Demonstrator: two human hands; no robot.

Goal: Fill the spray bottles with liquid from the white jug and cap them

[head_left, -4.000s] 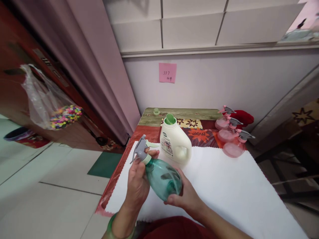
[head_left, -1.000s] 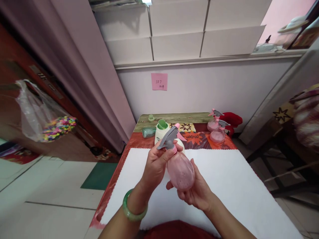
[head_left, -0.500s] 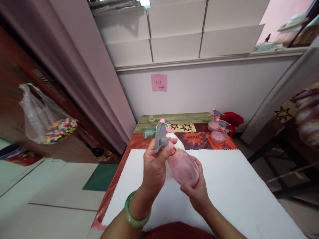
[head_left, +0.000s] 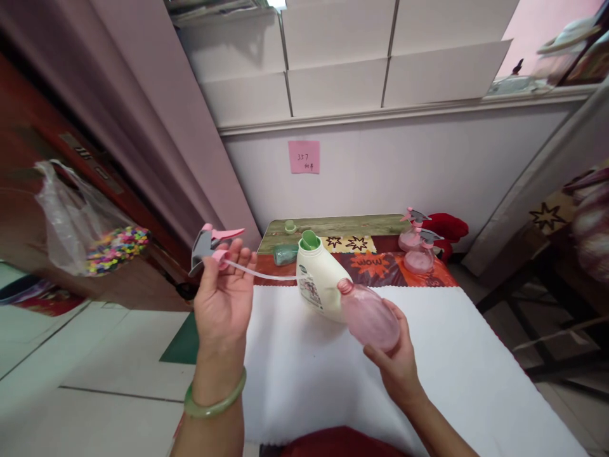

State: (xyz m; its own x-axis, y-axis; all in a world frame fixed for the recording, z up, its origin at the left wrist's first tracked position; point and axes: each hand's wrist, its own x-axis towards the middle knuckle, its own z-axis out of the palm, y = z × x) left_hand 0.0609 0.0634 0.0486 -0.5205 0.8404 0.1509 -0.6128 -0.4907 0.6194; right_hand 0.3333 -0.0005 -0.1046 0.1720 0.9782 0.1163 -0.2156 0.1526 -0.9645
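Note:
My left hand [head_left: 226,295] holds a grey and pink spray nozzle [head_left: 209,247] between thumb and fingers, off to the left. Its thin clear dip tube [head_left: 269,276] sticks out toward the right. My right hand [head_left: 397,355] grips a pink translucent spray bottle [head_left: 371,317] round its base, tilted with its bare threaded neck up and to the left. Just behind that bottle stands a cream detergent jug [head_left: 320,279] with a green open mouth, partly hidden by the bottle.
On the table's far side lie a green-tinted bottle [head_left: 285,254] and a small green cap [head_left: 290,226]. Two pink spray bottles [head_left: 419,259] stand at the back right, beside a red object [head_left: 447,227]. A white mat [head_left: 304,393] covers the near tabletop.
The spray nozzle has come off the bottle and moved left in my left hand, its tube now out. My right hand has shifted slightly right with the bottle, uncovering the jug.

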